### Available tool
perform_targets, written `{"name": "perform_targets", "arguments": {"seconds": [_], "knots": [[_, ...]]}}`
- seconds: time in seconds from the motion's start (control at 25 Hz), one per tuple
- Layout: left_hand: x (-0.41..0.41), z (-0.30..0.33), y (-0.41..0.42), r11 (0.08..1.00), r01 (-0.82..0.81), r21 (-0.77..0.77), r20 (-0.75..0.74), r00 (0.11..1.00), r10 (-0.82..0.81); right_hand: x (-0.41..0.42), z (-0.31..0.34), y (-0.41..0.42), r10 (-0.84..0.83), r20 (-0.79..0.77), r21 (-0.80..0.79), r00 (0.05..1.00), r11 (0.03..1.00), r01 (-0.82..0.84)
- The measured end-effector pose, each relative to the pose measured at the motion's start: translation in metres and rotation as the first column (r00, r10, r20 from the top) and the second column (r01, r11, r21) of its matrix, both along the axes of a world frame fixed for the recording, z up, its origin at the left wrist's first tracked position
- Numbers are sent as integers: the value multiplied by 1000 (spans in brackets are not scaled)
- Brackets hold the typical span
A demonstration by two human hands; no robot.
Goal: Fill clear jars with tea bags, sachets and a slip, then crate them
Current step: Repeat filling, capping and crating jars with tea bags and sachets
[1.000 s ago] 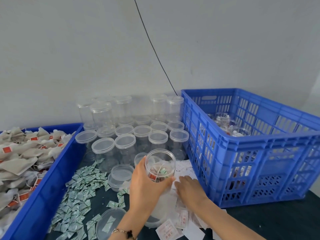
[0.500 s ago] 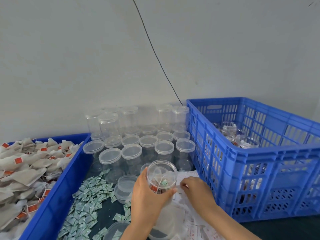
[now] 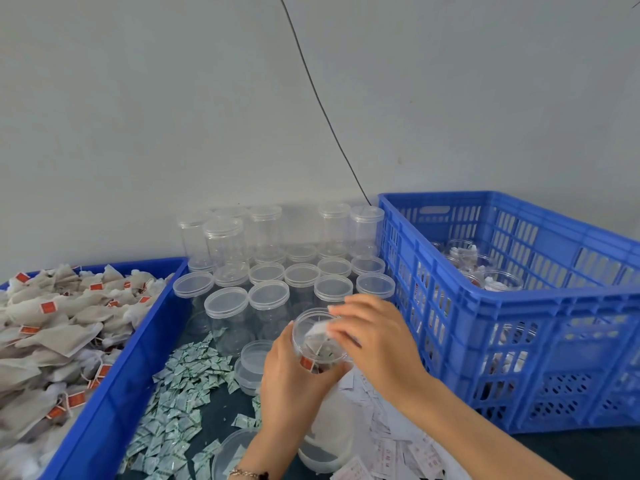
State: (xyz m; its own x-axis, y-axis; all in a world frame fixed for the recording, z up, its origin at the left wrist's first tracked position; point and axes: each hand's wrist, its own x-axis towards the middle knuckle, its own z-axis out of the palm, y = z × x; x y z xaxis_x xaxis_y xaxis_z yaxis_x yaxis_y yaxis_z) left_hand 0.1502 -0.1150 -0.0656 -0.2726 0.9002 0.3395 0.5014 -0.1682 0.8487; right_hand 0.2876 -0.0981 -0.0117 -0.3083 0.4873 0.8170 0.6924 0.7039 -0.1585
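Head view, left hand [image 3: 294,379] gripping jar [image 3: 317,341], right hand [image 3: 377,337] pinching slip [image 3: 317,330]

Plain grey wall [image 3: 173,116], soft even light.
Thin black cable [image 3: 322,109] runs down the wall; dark tabletop [image 3: 588,455] below it.

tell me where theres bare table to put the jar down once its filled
Little bare table shows: a dark strip between the green sachets and the paper slips, and a dark patch in front of the blue crate. The lidded jars crowd the back.
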Motion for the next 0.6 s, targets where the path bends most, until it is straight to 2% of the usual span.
{"name": "perform_targets", "arguments": {"seconds": [0.04, 0.12, 0.24, 0.36, 0.44, 0.6], "knots": [[0, 1, -1, 1000, 3, 8, -2, 1000, -3, 0, -3, -2, 12, 95, -21, 995, 1000, -10], [0, 4, -3, 1000, 0, 22, 1, 1000, 0, 3, -8, -5, 28, 140, -115, 990, 993, -12], [0, 12, -5, 997, 7, 73, -10, 1000, -6, 11, -5, -5, 4, 16, -242, 1000, 970, 0], [6, 23, -3, 997, 28, 76, -46, 999, -24, 21, 7, 1, -108, -166, -409, 980, 912, 31], [14, 34, -2, 994, 49, 96, -78, 996, -41, 28, 16, 1, -185, -266, -429, 946, 902, 56], [34, 77, 2, 980, 90, 178, -116, 991, -70, 41, 51, -5, -219, -338, -410, 915, 910, 66]]}}
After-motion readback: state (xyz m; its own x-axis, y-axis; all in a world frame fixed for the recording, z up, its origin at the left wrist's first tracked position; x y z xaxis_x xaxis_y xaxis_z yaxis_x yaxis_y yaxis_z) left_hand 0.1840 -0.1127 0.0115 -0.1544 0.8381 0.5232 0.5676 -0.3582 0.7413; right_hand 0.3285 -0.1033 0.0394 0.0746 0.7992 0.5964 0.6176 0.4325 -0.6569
